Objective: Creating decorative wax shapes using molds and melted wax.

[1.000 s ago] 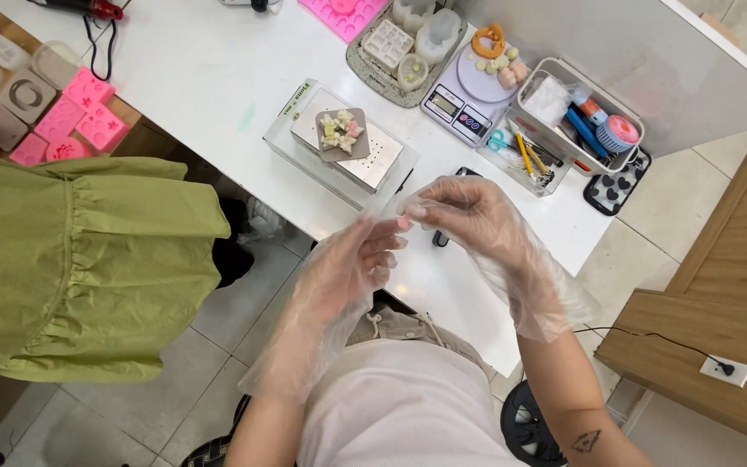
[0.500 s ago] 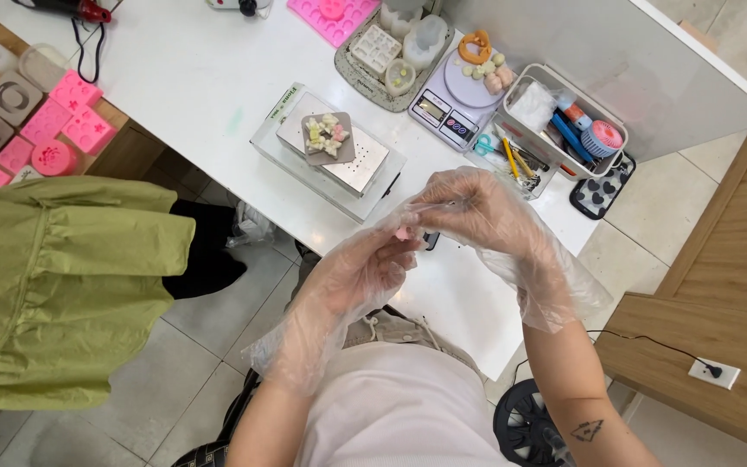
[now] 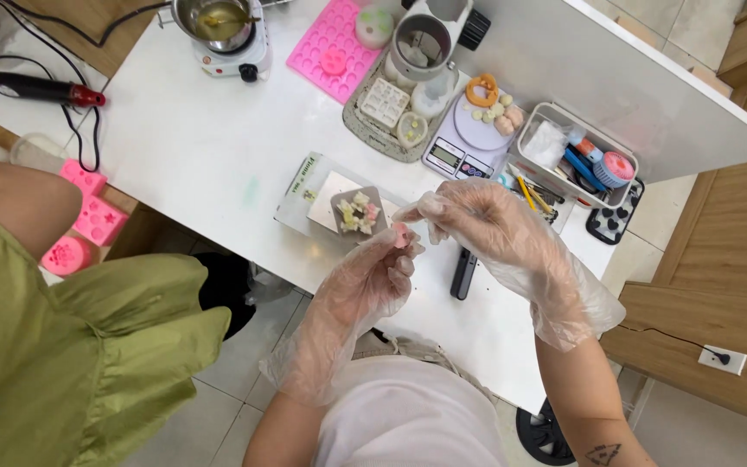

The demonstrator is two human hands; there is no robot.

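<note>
Both my hands wear loose clear plastic gloves and meet over the white table's (image 3: 201, 138) front edge. My left hand (image 3: 372, 278) has its fingers curled, thumb against forefinger. A small pink spot (image 3: 402, 235) shows at those fingertips; I cannot tell whether it is a held piece or a nail. My right hand (image 3: 488, 227) is pinched shut just above it, with slack glove film at its tips. A grey mould (image 3: 358, 211) with small cream and pink pieces lies just left of my hands, on a metal block in a clear box (image 3: 303, 188).
A black slim device (image 3: 462, 273) lies under my right wrist. Behind are a digital scale (image 3: 453, 154), a white basket of tools (image 3: 600, 192), a grey tray (image 3: 358, 121), a pink mould (image 3: 326, 43) and a pot on a hot plate (image 3: 218, 26). A person in green (image 3: 88, 363) stands at left.
The view has tilted up and shifted, showing more of the table's far side. My hands stay together, the right one slightly higher. The person in green has moved closer, with an arm now showing.
</note>
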